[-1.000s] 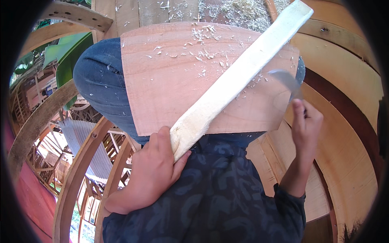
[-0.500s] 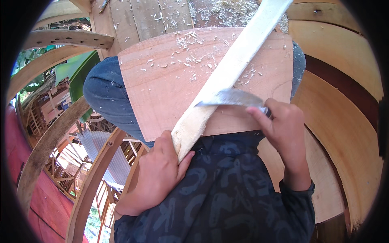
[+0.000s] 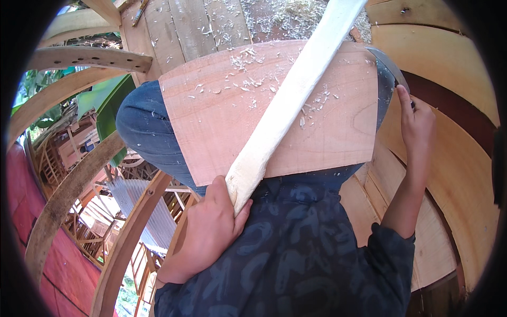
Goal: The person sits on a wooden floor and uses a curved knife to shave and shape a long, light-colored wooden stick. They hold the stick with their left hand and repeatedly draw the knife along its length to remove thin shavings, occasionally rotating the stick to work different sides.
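Observation:
A long pale stick of whittled wood (image 3: 290, 98) slants across a flat wooden board (image 3: 211, 121) that lies over my lap. My left hand (image 3: 214, 216) is wrapped round the stick's near end, close to my belly. Out to the right, beyond the board's edge, my right hand (image 3: 417, 119) grips the handle of a knife with a curved blade (image 3: 387, 64). The blade points up and left, apart from the stick. My fingers hide most of the handle. Small wood shavings (image 3: 251, 79) are strewn over the board.
Planks (image 3: 190, 31) make up the floor ahead, with a heap of shavings (image 3: 288, 18) on it. Curved wooden ribs (image 3: 90, 58) rise at the left. Broad curved planks (image 3: 438, 68) form a wall close on the right. A small slim tool (image 3: 140, 11) lies at the far left.
My right hand has swung the knife off the stick, out to the right and away from me. My left hand keeps its hold, and the view has shifted slightly.

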The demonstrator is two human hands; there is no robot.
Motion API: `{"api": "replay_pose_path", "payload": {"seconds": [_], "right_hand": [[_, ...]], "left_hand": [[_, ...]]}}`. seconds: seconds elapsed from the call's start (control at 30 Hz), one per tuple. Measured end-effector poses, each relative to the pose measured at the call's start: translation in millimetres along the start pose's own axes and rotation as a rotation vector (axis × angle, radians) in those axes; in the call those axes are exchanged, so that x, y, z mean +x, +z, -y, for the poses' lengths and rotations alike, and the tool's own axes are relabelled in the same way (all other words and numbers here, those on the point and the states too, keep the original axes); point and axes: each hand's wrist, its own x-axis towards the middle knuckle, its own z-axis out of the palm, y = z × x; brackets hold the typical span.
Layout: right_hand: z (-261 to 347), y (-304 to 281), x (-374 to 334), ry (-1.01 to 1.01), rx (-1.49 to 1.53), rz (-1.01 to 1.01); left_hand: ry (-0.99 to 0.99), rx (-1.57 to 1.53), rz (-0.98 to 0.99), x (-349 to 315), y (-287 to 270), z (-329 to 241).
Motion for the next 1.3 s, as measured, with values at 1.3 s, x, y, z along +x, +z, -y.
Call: {"api": "replay_pose_path", "payload": {"seconds": [1.3], "right_hand": [[33.6, -20.8, 3.1, -0.131, 0.065, 0.089]], "left_hand": [[0.052, -0.320, 0.208, -17.1, -19.4, 45.9]]}}
